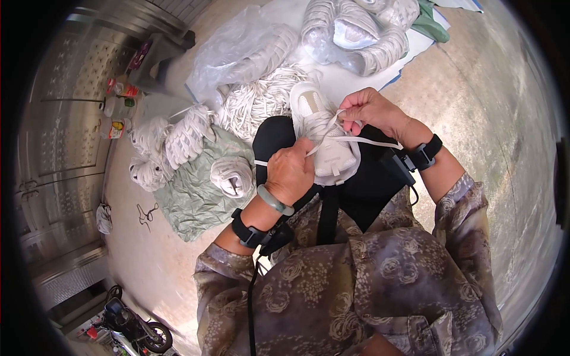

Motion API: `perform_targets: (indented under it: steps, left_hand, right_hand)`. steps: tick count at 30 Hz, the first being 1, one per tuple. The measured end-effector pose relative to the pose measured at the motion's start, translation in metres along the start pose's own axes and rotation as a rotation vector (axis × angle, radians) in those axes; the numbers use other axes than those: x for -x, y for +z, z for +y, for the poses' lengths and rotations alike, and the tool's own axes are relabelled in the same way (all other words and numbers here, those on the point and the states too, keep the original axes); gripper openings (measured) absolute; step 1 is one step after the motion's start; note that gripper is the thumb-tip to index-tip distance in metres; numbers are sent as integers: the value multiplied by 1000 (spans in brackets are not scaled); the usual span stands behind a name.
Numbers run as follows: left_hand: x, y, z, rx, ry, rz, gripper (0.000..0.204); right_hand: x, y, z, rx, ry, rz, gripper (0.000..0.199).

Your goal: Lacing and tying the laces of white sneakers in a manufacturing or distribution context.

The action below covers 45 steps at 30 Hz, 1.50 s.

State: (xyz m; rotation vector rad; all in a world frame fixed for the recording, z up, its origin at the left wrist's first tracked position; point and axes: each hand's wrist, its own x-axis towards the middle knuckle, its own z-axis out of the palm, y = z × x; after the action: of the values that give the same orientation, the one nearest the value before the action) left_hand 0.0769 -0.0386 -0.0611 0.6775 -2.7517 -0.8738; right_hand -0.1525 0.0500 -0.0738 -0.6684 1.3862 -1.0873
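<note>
A cream-white sneaker (335,157) rests on the black cloth (380,175) over my lap, its toe pointing away from me. A flat white shoelace (375,142) crosses over its tongue area, and one loose end trails right toward my right wrist. My left hand (290,172) is closed at the shoe's left side, pinching the lace between thumb and fingers. On the other side, my right hand (377,113) pinches the lace near the eyelets, just above the shoe. Another lace end sticks out to the left of my left hand.
A heap of loose white laces (261,101) lies beyond my left hand. Nested shoe uppers (356,35) and a clear plastic bag (234,50) sit at the back. More white bundles (187,136) lie on a green sheet (190,204). Metal doors (65,136) line the left; a motorcycle (136,323) stands lower left.
</note>
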Motion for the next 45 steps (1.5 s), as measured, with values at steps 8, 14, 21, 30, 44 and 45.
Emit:
perform_targets:
  steps: [8,14,21,30,44,45]
  left_hand:
    - [-21,7,10,-275,138,-8,8]
    - [-21,5,8,-450,360,32,6]
    - [9,-37,17,-420,464,45,9]
    - [100,-66,-3,-280,415,-136,17]
    - [84,-29,-29,-248,117,33,44]
    - [79,-21,-26,-250,137,25,48]
  right_hand:
    - [-10,-4,5,-3,139,-71,20]
    - [-6,3,11,-12,109,96,31]
    - [-7,16,9,-5,78,155,34]
    - [-3,19,17,14,27,81,22]
    - [37,21,44,370,-347,209,23]
    - [38,21,43,426,-312,204,26]
